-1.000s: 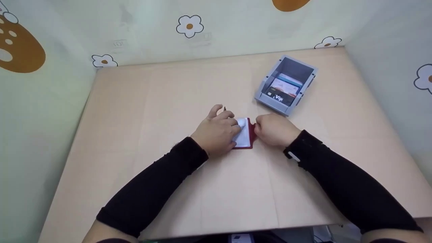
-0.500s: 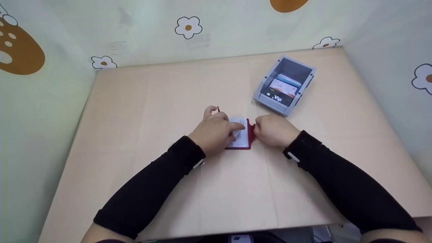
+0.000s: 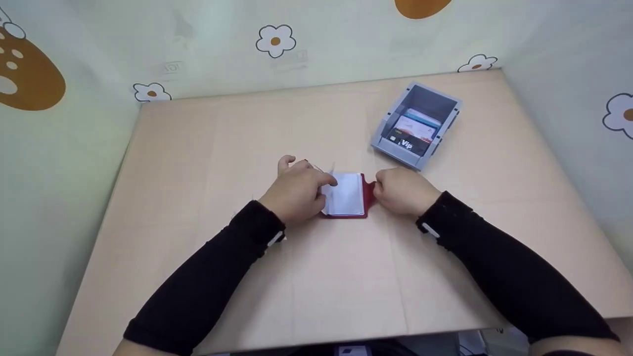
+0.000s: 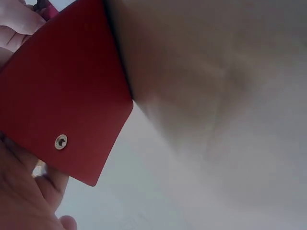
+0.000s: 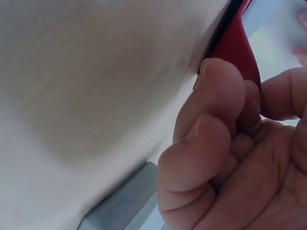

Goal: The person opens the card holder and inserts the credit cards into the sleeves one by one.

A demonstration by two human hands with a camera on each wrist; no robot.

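A small red card holder (image 3: pixel 366 206) with clear plastic sleeves (image 3: pixel 347 195) lies spread between both hands, low on the table. My left hand (image 3: pixel 296 190) grips its left side, holding turned sleeves and the front cover away from the right half. The left wrist view shows the outside of that red cover (image 4: pixel 62 86), with a metal snap (image 4: pixel 61 142) near its edge and fingers behind it. On the other side my right hand (image 3: pixel 403 190) pinches the narrow red closing tab (image 5: pixel 237 52) between thumb and curled fingers. The holder's left edge is mostly hidden under the left hand.
A grey plastic bin (image 3: pixel 395 148) stands beyond the right hand, tilted in the view. Several cards lie inside, a black "Vip" card (image 3: pixel 408 143) foremost. The table (image 3: pixel 222 277) meets patterned walls at the back and sides.
My left hand has slid left, drawing the sleeves and cover with it, so more of the right-hand sleeve shows. The right hand stays in place on the tab.
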